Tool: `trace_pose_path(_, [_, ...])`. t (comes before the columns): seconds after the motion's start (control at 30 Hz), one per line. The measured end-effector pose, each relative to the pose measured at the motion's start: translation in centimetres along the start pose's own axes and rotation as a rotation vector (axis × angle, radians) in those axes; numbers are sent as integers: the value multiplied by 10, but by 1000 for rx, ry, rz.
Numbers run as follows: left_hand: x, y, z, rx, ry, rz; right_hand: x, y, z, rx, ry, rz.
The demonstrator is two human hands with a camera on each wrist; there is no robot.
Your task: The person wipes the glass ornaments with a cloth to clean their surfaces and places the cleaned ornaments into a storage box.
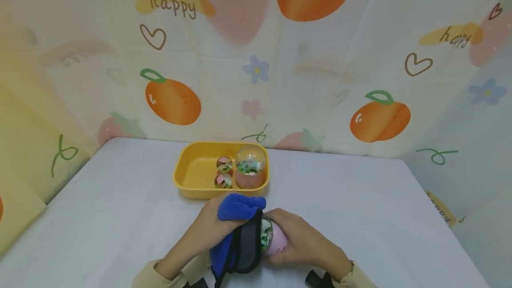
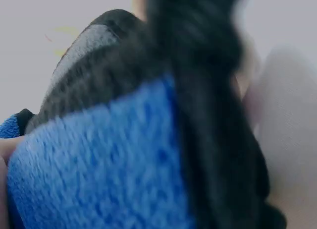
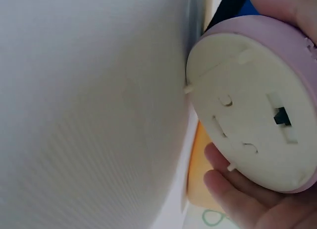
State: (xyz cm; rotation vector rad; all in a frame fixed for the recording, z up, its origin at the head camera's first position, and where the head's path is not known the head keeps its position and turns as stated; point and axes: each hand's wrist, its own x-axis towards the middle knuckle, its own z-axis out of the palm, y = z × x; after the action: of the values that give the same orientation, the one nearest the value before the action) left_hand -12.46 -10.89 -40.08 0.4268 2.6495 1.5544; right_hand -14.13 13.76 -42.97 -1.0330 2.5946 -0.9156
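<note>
A snow globe with a pink base (image 1: 277, 240) lies on its side between the hands, its glass dome partly covered by a blue and grey cloth (image 1: 249, 243) with black edging. My right hand (image 1: 302, 239) grips the globe by its base. Its cream underside (image 3: 247, 110) with a small black switch (image 3: 283, 116) faces the right wrist view. With my left hand (image 1: 218, 221) I hold the cloth against the dome; a fold of blue cloth shows over the fingers. Blue fabric (image 2: 104, 164) fills much of the left wrist view.
Just beyond the hands stands a yellow tray (image 1: 192, 191). In its right half are a larger snow globe (image 1: 250, 168) with a pinkish base and two small globes (image 1: 224, 164) beside it. A fruit-printed curtain (image 1: 320, 79) hangs behind the white table (image 1: 360, 199).
</note>
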Motion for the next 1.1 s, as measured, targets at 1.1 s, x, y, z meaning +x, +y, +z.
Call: trace_pose_path(1.1, [3,-3,4,-308,-4,27,-3,1,-12,-135,424,-255])
